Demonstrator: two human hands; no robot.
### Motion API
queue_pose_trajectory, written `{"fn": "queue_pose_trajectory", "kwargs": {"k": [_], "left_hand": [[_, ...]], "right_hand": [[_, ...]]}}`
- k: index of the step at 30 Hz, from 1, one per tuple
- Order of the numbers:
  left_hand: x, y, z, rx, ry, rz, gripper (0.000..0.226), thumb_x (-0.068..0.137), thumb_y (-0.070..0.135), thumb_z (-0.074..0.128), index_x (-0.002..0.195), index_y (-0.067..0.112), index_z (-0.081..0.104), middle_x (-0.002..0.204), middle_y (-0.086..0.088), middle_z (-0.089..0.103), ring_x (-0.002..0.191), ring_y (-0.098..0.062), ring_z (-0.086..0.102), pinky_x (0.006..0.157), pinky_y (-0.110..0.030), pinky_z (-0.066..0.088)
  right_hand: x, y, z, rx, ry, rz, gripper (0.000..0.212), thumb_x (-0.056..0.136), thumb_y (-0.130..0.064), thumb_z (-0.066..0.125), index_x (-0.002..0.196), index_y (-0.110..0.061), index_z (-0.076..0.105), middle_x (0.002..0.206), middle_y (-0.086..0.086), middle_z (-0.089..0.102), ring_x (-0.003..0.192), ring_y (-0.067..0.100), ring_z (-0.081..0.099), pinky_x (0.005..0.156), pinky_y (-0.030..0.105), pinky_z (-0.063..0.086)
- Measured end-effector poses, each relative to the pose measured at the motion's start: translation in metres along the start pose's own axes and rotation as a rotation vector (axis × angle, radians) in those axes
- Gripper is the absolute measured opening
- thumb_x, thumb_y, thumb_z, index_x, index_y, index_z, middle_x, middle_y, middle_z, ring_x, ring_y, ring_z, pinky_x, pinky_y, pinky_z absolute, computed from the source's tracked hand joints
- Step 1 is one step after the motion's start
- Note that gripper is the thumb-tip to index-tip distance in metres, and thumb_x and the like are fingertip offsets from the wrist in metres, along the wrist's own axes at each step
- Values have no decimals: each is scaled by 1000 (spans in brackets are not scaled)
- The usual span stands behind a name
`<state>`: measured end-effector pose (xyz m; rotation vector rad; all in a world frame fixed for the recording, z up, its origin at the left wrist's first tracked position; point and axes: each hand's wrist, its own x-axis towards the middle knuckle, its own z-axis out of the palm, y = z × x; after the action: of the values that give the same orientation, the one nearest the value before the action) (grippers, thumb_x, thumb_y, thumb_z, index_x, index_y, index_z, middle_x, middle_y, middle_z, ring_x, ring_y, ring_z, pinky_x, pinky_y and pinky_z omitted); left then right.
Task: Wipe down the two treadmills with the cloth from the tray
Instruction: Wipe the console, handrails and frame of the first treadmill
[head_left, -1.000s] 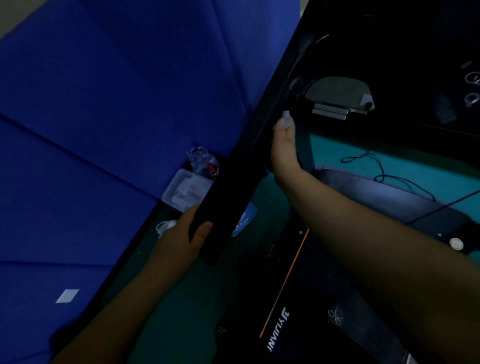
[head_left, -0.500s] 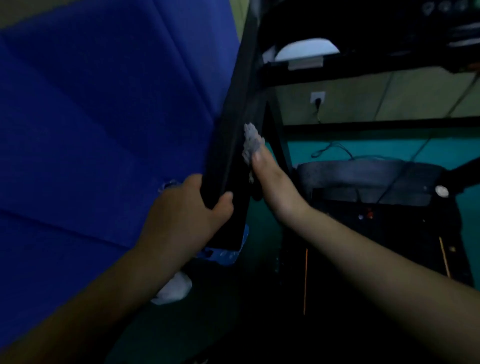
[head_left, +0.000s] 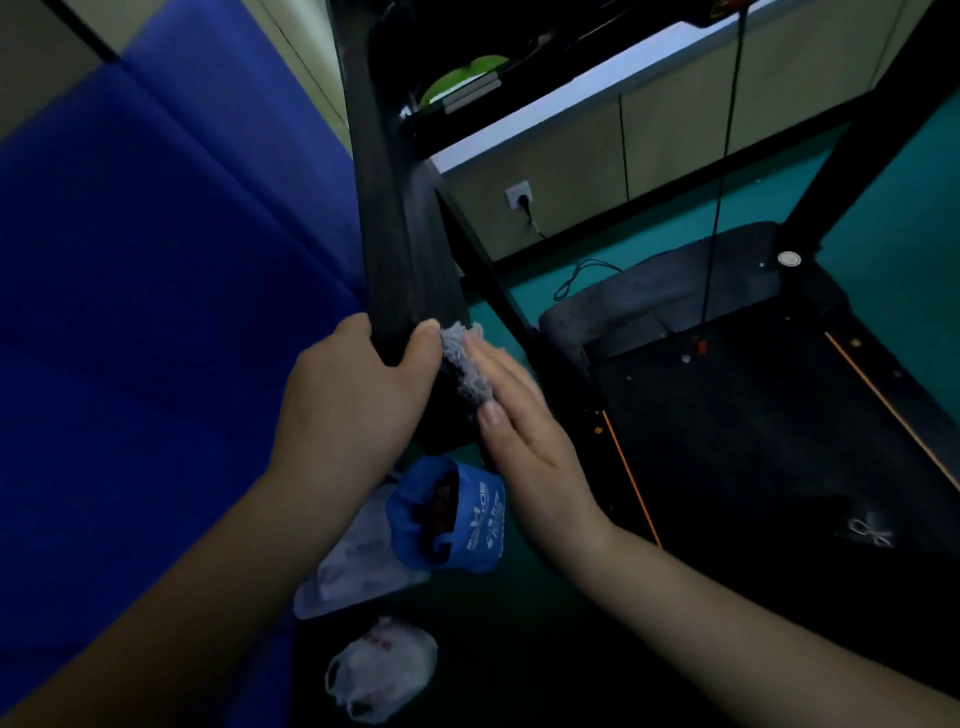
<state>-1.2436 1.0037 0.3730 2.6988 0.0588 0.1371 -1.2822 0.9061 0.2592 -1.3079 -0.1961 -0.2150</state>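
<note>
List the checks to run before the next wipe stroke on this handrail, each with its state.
1. Cloth under right hand: ok, flat fingers press it to the handrail.
2. Left hand steadying handrail: ok, grips its lower end.
3. Left thumb out of the cloth's way: not ok, right beside it.
4. Handrail above already clean: cannot tell, too dark.
5. Treadmill unplugged: cannot tell; a plug sits in the wall socket.

Blue mat (head_left: 156, 322) blocks L; belt (head_left: 753, 447) side free
</note>
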Motion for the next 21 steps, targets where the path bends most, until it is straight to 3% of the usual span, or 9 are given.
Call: {"fn": "queue_pose_trajectory", "kwargs": {"k": [6,10,15,21], "left_hand": [[1,-1,0,13,0,16,40,87,59,44,86,21,56,78,2,62,73,-15,58,59,-32,45],[1,1,2,56,8,3,39,86,57,45,86,20,55,77,2,61,70,-14,57,56,-32,45],[2,4,1,69,-5,-11,40,85,57,45,89,18,54,76,2,59,68,-12,56,52,-27,40],[2,2,2,91,12,23,52,79,63,39,88,13,52,74,-4,59,67,-20,57,54,-36,47]], "right_hand": [[21,-1,-3,88,20,72,41,95,-22,39,135,-22,47,146,-4,45,138,4,36,118,30,26],[50,2,-8,118,-36,107,41,93,-23,42,133,-28,48,148,-2,45,140,7,35,119,36,26],[99,4,-11,12,-69,83,38,100,-12,42,138,-12,49,148,5,43,140,12,35,115,21,27],[178,14,-10,-31,-90,98,39,101,-18,41,139,-15,50,147,5,45,136,16,40,114,34,34]]}}
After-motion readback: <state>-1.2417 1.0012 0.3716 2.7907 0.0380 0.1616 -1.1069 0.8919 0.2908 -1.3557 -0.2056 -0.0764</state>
